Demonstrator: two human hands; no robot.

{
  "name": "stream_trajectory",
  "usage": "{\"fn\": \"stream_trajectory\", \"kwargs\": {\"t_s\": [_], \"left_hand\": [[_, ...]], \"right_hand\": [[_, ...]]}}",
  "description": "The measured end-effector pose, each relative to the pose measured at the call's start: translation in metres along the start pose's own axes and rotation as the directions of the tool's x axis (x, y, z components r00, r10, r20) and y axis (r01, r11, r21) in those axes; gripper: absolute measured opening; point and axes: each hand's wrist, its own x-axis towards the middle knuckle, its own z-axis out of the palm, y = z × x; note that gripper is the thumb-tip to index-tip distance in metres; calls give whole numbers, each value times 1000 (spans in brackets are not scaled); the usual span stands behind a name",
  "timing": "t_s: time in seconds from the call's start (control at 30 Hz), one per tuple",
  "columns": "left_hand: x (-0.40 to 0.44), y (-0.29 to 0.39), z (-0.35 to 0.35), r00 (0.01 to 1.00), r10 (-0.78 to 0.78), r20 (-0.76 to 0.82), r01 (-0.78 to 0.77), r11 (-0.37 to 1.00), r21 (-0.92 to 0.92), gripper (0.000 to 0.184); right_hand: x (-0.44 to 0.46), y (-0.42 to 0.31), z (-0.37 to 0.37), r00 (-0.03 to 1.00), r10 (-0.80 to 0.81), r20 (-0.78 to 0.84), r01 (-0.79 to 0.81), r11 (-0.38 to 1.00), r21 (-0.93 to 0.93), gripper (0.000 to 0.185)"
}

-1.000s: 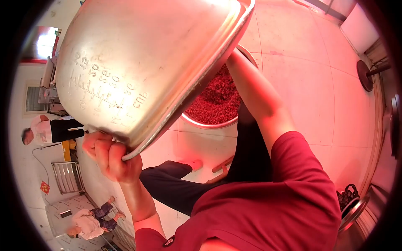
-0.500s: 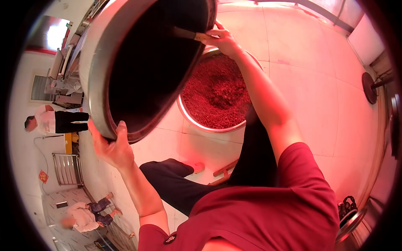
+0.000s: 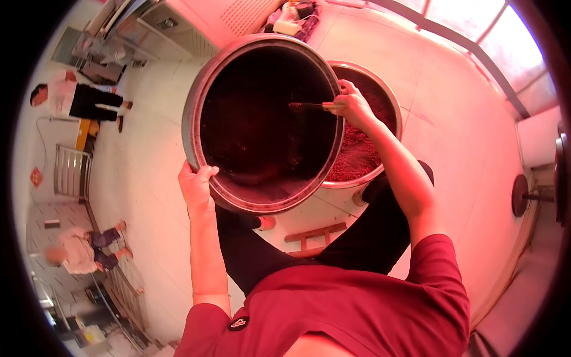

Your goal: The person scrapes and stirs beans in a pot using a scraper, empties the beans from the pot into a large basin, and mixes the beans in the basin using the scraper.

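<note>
A large round metal pot with a dark inside hangs in front of me, its mouth facing me. My left hand grips its lower left rim, thumb over the edge. At the right rim, my right hand is closed round the handle of a thin tool, whose far end reaches over the dark inside; those fingers also meet the rim. Partly behind the pot, a wide metal basin on the floor holds dark red granular stuff.
A wooden stool frame lies between my legs. Two people are at the left. A round-based stand is at the right, and a pile of items lies beyond the pot.
The pot has come down and turned, so its mouth faces me instead of its marked outer side. The basin appears further right, and the view has shifted.
</note>
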Motion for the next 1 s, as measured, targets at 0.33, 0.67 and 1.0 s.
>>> {"fn": "stream_trajectory", "kwargs": {"t_s": [0.33,0.67,1.0], "left_hand": [[-5,-62,-68,975,-223,-13,223,974,-45,29],[-15,-84,-80,960,-279,24,280,960,-31,37],[-16,-89,-78,972,-235,18,233,970,75,39]], "right_hand": [[-15,-51,92,895,297,332,-203,936,-288,18],[-68,-86,168,896,277,347,-170,936,-307,22],[-111,-156,176,681,318,660,79,864,-498,13]]}}
